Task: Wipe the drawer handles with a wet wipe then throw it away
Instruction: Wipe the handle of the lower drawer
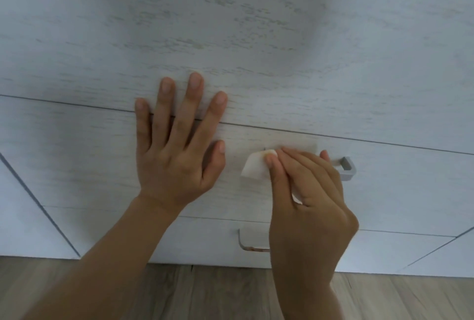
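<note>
Mid-wipe here, task prob. about halfway at best. The right hand has its grip clamped on the wet wipe, fingers curled over it w/ the thumb peeking out the far side, pressing it onto the upper handle. Wipe sits right under the fingertips: a white corner pokes out just left of the grip, and another scrap shows under the palm. Handle runs through the grip. Only its right end sticks out past the fingers, the rest is hidden by hand and wipe, so can't tell how much of the bar is clean. The left hand is well left of the grip, flat on the drawer front, fingers spread and straight across the seam above it, holding nothing, and looks to be bracing. Below the grip, nearer the floor, the lower handle shows its left half, the rest behind the right wrist. It has reddish marks on its bottom edge, so I'd say it's not wiped yet. Left to do, by my read: finish the upper bar, do the lower one, then bin the wipe. No bin in view.
</note>
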